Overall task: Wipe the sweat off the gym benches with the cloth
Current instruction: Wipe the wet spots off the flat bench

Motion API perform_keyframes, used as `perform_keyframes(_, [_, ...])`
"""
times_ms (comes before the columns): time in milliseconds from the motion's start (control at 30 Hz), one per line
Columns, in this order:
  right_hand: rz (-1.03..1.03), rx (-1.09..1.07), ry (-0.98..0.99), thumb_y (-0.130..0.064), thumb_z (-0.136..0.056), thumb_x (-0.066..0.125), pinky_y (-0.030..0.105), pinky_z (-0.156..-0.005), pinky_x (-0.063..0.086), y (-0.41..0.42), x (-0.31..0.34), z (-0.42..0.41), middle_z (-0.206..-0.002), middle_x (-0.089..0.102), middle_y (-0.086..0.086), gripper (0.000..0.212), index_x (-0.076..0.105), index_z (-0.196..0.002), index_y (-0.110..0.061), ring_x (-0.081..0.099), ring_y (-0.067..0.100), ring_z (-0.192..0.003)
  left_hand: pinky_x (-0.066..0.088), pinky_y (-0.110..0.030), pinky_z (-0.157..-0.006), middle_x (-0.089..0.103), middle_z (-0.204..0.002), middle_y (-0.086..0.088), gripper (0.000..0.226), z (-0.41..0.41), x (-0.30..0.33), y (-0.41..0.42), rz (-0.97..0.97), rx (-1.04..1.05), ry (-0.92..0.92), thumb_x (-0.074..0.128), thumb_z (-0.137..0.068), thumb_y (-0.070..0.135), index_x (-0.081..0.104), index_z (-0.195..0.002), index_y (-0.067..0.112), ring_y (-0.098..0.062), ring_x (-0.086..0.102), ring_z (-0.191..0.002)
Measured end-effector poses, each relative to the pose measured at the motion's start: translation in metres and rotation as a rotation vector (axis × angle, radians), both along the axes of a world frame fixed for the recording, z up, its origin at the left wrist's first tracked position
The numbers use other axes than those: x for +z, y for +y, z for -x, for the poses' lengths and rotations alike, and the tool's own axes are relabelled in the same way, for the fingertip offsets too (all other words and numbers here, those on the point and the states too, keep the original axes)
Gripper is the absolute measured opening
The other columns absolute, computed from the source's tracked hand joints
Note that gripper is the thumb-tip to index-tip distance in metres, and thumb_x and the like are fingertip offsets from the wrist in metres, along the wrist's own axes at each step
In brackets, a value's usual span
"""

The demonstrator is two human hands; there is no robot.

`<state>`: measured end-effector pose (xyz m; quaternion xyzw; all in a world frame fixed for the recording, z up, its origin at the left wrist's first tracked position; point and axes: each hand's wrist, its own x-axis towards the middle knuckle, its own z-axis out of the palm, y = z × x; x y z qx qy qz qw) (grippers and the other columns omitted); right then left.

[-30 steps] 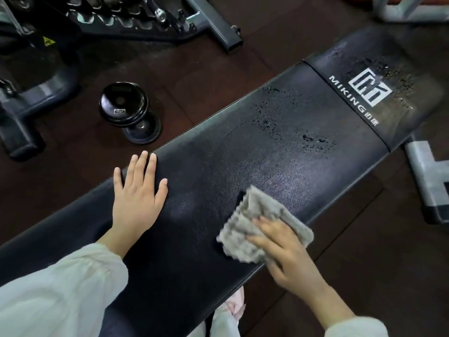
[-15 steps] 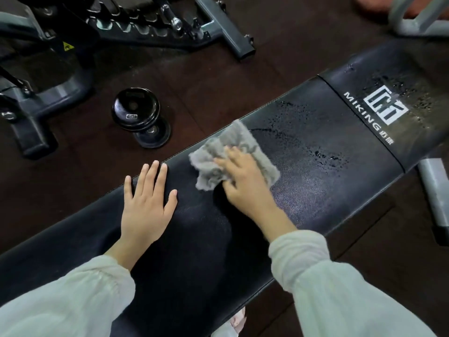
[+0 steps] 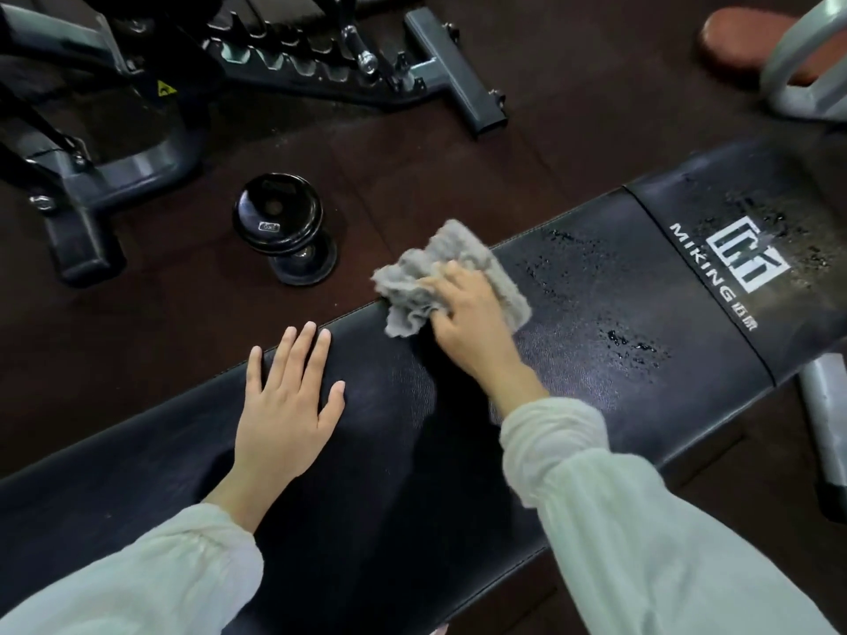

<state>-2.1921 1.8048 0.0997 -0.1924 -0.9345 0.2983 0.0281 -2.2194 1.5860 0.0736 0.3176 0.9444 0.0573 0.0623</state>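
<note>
Since half a second earlier, I saw my right hand [image 3: 463, 313] carry the one grey cloth [image 3: 440, 277] further to the bench [image 3: 596, 387] pad's far edge, fingers curled gripping it. My left hand [image 3: 286, 405] stayed flat, fingers spread. One dumbbell [image 3: 284, 226] stood on the floor; two wet patches remained.

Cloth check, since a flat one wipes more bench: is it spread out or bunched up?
Bunched up. The grey cloth shows crumpled folds under the right hand at the bench far edge.
</note>
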Motion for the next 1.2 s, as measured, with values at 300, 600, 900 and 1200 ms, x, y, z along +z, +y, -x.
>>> perform_keyframes(300, [-0.044,0.165,0.046,-0.019,-0.076,0.042,0.034,-0.107,0.028,-0.002,-0.011,-0.069,-0.127,0.056,0.013,0.049,0.06,-0.121,-0.014,0.047,0.027,-0.119,0.03,-0.059,-0.102,0.046,-0.138,-0.017,0.057,0.003,0.005,0.002,0.002,-0.015,-0.016,0.031,-0.089,0.036,0.045,-0.133,0.003,-0.031,0.041,-0.129])
perform_keyframes(600, [-0.022,-0.21,0.015,-0.01,-0.072,0.042,0.038,-0.111,0.016,0.021,-0.002,0.0,-0.133,0.049,0.019,0.05,0.059,-0.118,-0.006,0.037,0.034,-0.129,0.033,-0.059,-0.098,0.052,-0.133,-0.017,0.054,0.022,0.005,0.068,-0.102,-0.111,-0.056,0.032,-0.09,0.033,0.052,-0.128,0.001,-0.034,0.047,-0.125])
perform_keyframes(900, [-0.102,-0.045,0.063,-0.019,-0.075,0.036,0.035,-0.106,0.03,0.062,-0.016,-0.044,-0.127,0.055,0.016,0.049,0.062,-0.116,-0.01,0.048,0.033,-0.119,0.04,-0.05,-0.097,0.055,-0.131,-0.014,0.055,0.018,-0.001,0.083,-0.109,-0.08,-0.048,0.031,-0.09,0.035,0.051,-0.129,0.003,-0.029,0.051,-0.122])
perform_keyframes(1200, [-0.02,0.054,0.163,-0.007,-0.069,0.042,0.032,-0.095,0.03,0.024,-0.014,-0.007,-0.102,0.062,0.015,0.034,0.066,-0.092,-0.004,0.049,0.029,-0.1,0.042,-0.051,-0.094,0.057,-0.127,-0.016,0.053,0.017,-0.001,0.083,-0.09,-0.09,-0.033,0.033,-0.089,0.033,0.055,-0.124,0.0,-0.03,0.054,-0.119])
